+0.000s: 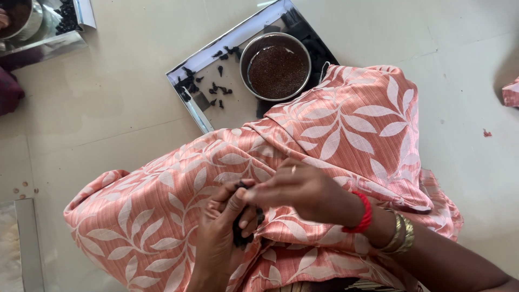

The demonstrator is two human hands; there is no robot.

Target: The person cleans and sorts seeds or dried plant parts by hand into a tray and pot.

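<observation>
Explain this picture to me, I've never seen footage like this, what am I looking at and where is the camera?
There is no machine here. One camera sits on a person's head and looks straight down at their lap and two bare hands. The person sits on a pale tiled floor, knees covered by pink cloth with a white leaf pattern.

The left hand cups a small dark lump; what it is I cannot tell. The right hand, with a red thread and gold bangles at the wrist, pinches at the same lump with its fingers.

Ahead on the floor lies a shiny steel tray with scattered dark bits and a round steel bowl full of fine dark brown grains. Another steel tray shows at the top left corner.
</observation>
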